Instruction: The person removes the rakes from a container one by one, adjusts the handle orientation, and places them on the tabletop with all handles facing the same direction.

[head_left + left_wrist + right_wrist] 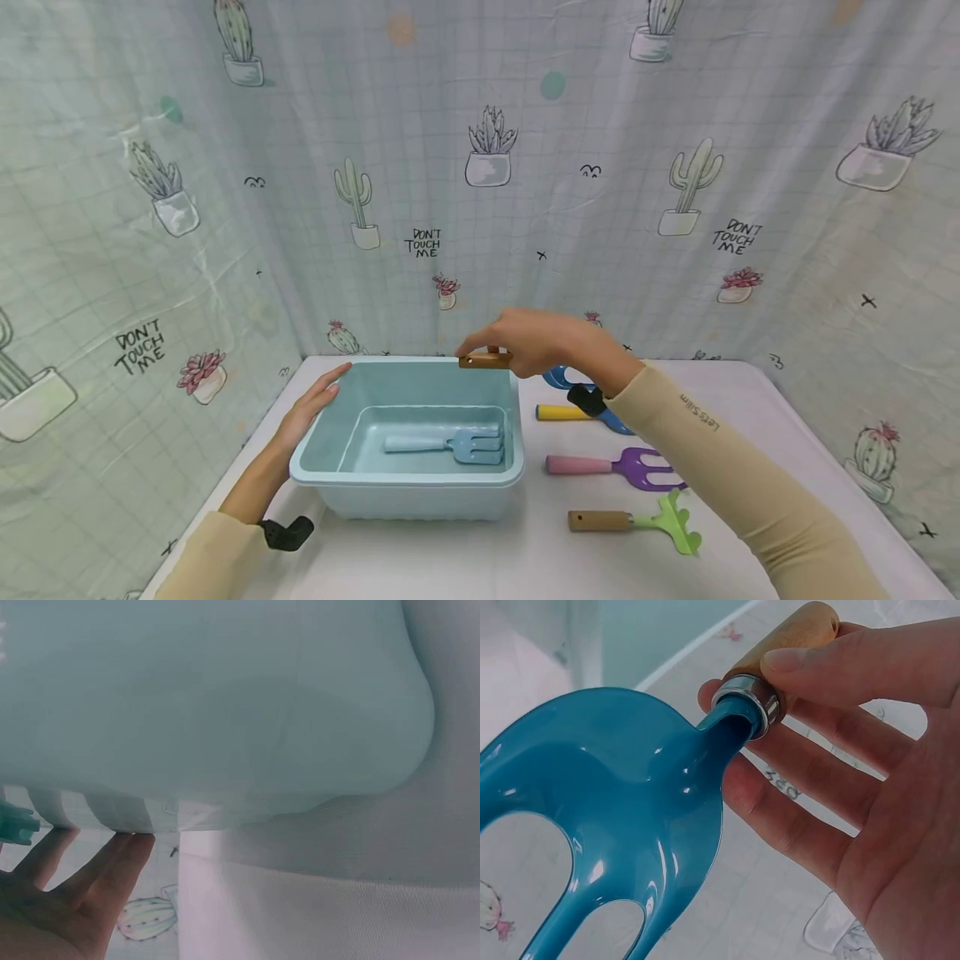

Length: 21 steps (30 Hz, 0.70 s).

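- One pale fork (435,444) lies in the tub (405,479); yellow tool (562,412), purple fork (628,468) and green rake (656,522) lie outside on the table (450,558).
- Right hand (536,340) has fingers clamped on the blue fork (630,765) by the tub's far right corner; not in yet, I'd say.
- Left hand (309,406), fingers straight and partly spread, touches the tub's left side.
- Most room looks left of the pale fork.
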Available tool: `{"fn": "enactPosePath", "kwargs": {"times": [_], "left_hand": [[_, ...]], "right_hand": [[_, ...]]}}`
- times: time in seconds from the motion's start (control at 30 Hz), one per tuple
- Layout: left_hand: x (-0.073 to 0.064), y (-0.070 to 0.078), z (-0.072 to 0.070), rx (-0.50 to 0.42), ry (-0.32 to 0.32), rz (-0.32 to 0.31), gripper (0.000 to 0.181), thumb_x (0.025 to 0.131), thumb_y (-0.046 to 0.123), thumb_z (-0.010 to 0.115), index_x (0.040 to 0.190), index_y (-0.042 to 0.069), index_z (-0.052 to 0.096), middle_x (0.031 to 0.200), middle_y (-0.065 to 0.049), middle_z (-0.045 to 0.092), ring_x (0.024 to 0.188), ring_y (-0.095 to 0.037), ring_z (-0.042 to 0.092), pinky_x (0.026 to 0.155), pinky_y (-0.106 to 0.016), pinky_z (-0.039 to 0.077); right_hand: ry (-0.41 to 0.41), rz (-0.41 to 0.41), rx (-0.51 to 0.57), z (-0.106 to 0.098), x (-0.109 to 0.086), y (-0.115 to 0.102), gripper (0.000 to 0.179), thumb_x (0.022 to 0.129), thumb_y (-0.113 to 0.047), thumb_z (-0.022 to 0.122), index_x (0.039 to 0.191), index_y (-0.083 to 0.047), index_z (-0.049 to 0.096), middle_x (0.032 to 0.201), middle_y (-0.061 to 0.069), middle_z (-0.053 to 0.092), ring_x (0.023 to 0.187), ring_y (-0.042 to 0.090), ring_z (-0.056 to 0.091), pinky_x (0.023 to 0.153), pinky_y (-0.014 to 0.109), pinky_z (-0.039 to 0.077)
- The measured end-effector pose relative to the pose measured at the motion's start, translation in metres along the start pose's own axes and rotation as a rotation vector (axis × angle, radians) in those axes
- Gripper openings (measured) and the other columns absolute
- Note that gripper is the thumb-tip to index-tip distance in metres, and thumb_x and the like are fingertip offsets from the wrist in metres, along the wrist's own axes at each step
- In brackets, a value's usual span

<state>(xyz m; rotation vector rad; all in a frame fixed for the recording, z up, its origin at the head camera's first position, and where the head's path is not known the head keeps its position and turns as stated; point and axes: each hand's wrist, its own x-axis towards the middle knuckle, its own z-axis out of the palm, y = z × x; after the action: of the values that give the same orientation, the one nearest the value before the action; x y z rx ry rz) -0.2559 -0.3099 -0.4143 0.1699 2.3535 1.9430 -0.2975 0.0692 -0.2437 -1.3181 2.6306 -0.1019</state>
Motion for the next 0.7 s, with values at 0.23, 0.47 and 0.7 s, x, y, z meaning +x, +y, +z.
{"fn": "enactPosePath", "kwargs": {"times": [0.23, 0.47, 0.7], "left_hand": [[-0.002, -0.006, 0.0, -0.001, -0.001, -0.014, 0.061, 0.114, 0.043, 0.028, 0.168, 0.021, 0.012, 0.174, -0.015, 0.014, 0.155, -0.04, 0.025, 0.096, -0.024, 0.051], [-0.001, -0.006, 0.001, 0.003, -0.008, -0.011, 0.061, 0.113, 0.044, 0.028, 0.168, 0.022, 0.012, 0.174, -0.015, 0.013, 0.156, -0.041, 0.024, 0.099, -0.027, 0.051], [0.001, -0.002, 0.001, 0.016, 0.008, -0.014, 0.061, 0.113, 0.048, 0.029, 0.168, 0.026, 0.013, 0.174, -0.013, 0.015, 0.156, -0.04, 0.025, 0.099, -0.027, 0.051]], "right_hand": [[-0.013, 0.02, 0.011, 0.005, -0.006, 0.008, 0.075, 0.088, 0.014, 0.061, 0.143, -0.037, 0.06, 0.127, 0.005, 0.071, 0.107, 0.023, 0.065, 0.067, 0.024, 0.056], [-0.012, 0.044, 0.001, 0.006, -0.013, 0.016, 0.077, 0.087, 0.015, 0.061, 0.144, -0.037, 0.059, 0.126, 0.006, 0.071, 0.104, 0.023, 0.065, 0.068, 0.026, 0.055], [0.016, 0.042, -0.001, 0.004, -0.025, 0.027, 0.075, 0.088, 0.015, 0.061, 0.143, -0.036, 0.06, 0.123, 0.006, 0.072, 0.101, 0.023, 0.067, 0.067, 0.026, 0.056]]}}
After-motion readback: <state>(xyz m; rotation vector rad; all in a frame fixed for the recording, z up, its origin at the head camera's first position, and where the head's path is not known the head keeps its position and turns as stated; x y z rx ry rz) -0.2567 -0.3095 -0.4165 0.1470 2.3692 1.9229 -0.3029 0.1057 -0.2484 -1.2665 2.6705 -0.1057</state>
